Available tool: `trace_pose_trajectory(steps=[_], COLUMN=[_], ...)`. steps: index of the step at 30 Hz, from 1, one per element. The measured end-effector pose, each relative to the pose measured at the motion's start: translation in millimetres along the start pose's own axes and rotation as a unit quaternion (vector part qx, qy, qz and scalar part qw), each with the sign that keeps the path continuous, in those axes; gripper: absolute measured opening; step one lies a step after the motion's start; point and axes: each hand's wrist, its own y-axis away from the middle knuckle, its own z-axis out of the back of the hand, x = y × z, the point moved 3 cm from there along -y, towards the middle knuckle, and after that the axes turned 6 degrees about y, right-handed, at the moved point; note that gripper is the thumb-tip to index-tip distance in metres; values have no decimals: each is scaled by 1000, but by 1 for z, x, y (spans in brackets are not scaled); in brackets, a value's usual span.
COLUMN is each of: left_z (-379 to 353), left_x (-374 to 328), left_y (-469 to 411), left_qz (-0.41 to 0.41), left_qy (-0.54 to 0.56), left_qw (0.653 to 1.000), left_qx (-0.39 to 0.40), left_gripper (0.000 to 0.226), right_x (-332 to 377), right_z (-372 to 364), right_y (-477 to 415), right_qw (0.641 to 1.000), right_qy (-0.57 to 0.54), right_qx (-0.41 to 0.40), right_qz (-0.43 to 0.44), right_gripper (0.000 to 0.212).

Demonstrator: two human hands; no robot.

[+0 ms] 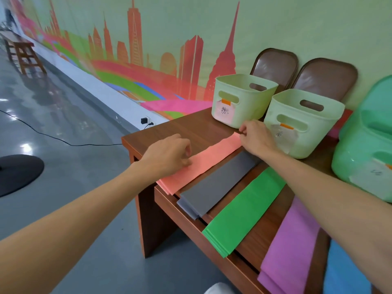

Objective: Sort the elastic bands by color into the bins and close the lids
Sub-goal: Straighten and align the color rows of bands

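Flat elastic bands lie side by side on a wooden table: a salmon-pink band, a grey band, a green band, a purple band and a blue band. My left hand rests with curled fingers on the near part of the pink band. My right hand pinches that band's far end. Two pale green open bins with paper labels stand behind, and a darker green bin sits at the right.
Two brown chairs lean against the mural wall behind the bins. The table's left edge drops to a grey floor, where a black cable, a black round base and a far wooden stool are seen.
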Motion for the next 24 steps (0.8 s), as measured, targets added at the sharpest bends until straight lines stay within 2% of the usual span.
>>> trace_pose_trajectory(steps=[6,12,20,24], left_z=[0,-5,-47,-86], left_x=[-52,-130,-227,-264], left_y=[3,16,48,70], left_qz=[-114,-185,-241,-280], left_qy=[150,229,254,187], left_qw=[981,955,935,938], left_qx=[-52,-28,53,78], left_gripper=[13,11,10,14], right_x=[-23,-80,-149,-175], right_z=[61,119,169,172], right_y=[40,93,173,217], right_qw=[994,986,983,984], right_qy=[-34,-14,-8,-48], right_qx=[86,152,182,170], right_qz=[60,64,-4,-26], right_gripper=[9,10,9,9])
